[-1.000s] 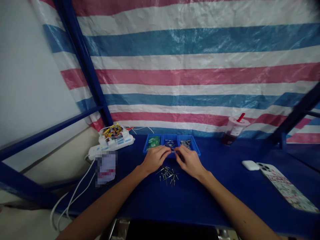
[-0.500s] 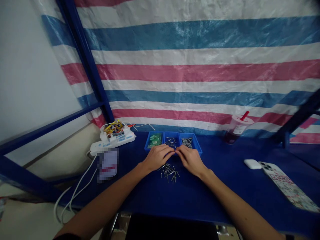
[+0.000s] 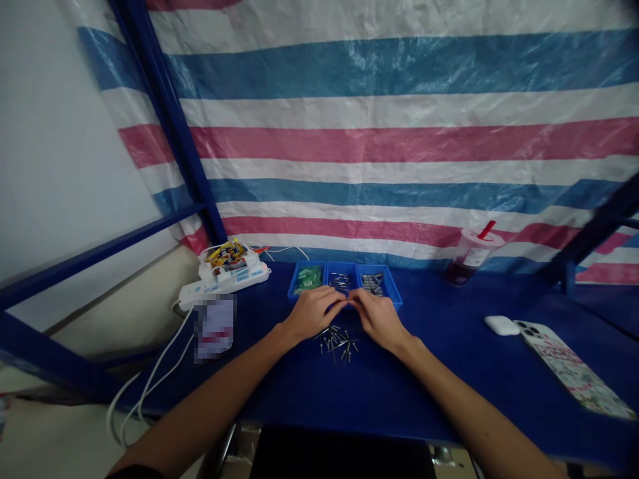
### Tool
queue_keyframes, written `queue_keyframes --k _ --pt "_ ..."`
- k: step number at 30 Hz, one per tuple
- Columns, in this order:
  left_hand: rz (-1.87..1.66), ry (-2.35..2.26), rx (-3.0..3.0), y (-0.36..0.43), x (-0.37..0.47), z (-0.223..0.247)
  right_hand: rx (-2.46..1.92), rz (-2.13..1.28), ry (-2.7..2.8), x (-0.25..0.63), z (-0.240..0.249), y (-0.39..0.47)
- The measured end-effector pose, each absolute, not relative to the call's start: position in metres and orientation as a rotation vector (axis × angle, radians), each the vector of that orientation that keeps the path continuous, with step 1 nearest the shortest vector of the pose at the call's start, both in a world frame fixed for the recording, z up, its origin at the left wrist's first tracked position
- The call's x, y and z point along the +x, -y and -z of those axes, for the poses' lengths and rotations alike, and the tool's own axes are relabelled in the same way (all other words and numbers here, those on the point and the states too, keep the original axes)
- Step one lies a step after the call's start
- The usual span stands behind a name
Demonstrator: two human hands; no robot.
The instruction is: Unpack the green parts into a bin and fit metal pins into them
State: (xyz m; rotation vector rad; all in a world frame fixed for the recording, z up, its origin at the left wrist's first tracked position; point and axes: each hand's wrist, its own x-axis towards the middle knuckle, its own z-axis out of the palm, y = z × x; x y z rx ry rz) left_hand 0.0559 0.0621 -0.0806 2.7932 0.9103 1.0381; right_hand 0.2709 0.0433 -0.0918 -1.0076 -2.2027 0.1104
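Note:
My left hand [image 3: 313,313] and my right hand [image 3: 377,318] meet at the fingertips just in front of the blue bins. Each is closed in a pinch, thumb against fingers. Whatever sits between the fingertips is too small to make out. Below the hands, a loose pile of thin metal pins [image 3: 338,342], shaped like blind rivets, lies on the blue tabletop. Behind them are three joined blue bins [image 3: 397,290]. Green pieces [image 3: 309,278] fill the left one, similar metal pins [image 3: 341,282] the middle one, and small grey pieces [image 3: 372,283] the right one.
A white power strip [image 3: 224,285] with cables and a yellow packet [image 3: 227,254] stands at the left. To the right are a lidded cup [image 3: 469,259] with a red straw, a white earbud case [image 3: 502,325] and a phone [image 3: 569,366]. Blue posts frame the desk [image 3: 309,399].
Both hands stay pinched together at nearly the same spot, with only slight finger movement. The whole view has shifted a little. The pile and bins look unchanged.

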Motion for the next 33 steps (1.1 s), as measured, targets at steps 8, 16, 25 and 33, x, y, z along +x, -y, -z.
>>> queue_keyframes --k 8,16,25,33 --pt "-1.097 -0.934 2.766 -0.061 0.054 0.074 -1.062 -0.053 2.122 0.276 0.092 -0.048" --pt "-1.124 -0.965 2.739 -0.062 0.049 0.071 -0.897 -0.115 2.068 0.278 0.092 -0.049" --pt "-1.039 -0.908 2.75 -0.058 0.055 0.077 -0.921 -0.144 2.084 0.27 0.097 -0.046" --pt "-1.089 -0.931 2.768 -0.056 0.058 0.073 -1.055 -0.108 2.119 0.27 0.089 -0.043"
